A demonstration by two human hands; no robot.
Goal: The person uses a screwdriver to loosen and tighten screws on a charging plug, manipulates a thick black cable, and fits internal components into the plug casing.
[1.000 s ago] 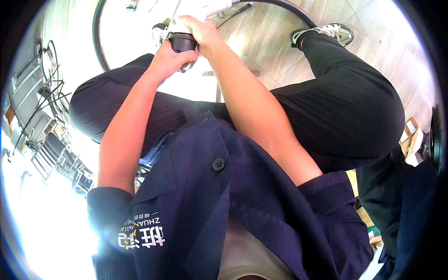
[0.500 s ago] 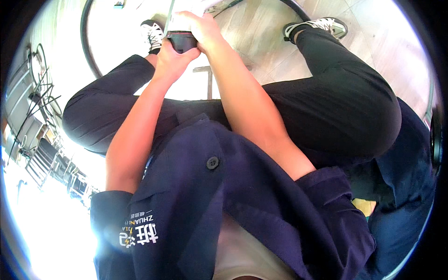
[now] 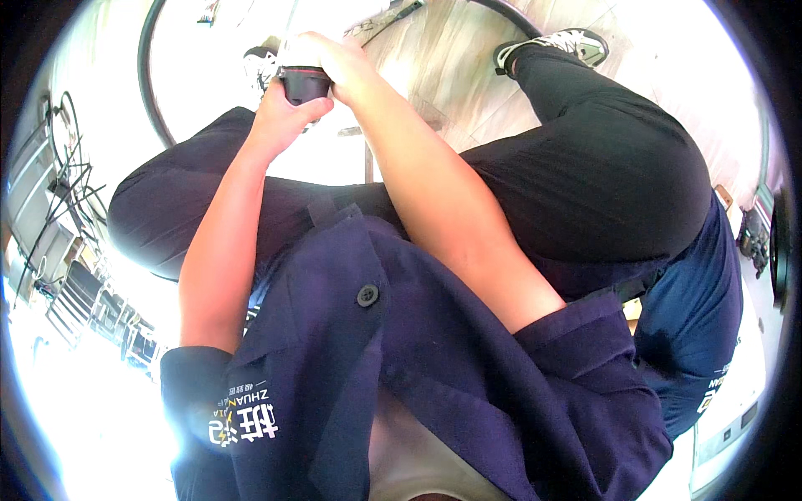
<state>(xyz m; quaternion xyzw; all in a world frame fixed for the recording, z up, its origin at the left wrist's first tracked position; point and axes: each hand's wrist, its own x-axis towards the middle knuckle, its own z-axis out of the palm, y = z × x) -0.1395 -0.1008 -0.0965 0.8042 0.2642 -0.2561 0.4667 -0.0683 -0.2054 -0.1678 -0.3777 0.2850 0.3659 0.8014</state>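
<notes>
A dark cylindrical part [image 3: 305,86] with a red ring is held between my two hands at the top centre, beside a pale, washed-out piece above it. My left hand [image 3: 282,115] is closed around the part's left and lower side, thumb across its bottom. My right hand [image 3: 334,68] grips it from the upper right, with fingers over the pale piece, whose shape I cannot make out. My bent legs in black trousers [image 3: 610,175] are on either side of my forearms.
A thick black hose [image 3: 147,75] arcs around beyond my feet on the tiled floor [image 3: 455,108]. A thin cable [image 3: 405,12] runs at the top. Tangled cables [image 3: 65,159] and dark metal frames [image 3: 71,292] stand at left. Another person in navy clothing [image 3: 685,334] is close at my right.
My hands and the held part appear slightly further left in the picture, with the grip unchanged. The other person's navy clothing at the right has shifted.
</notes>
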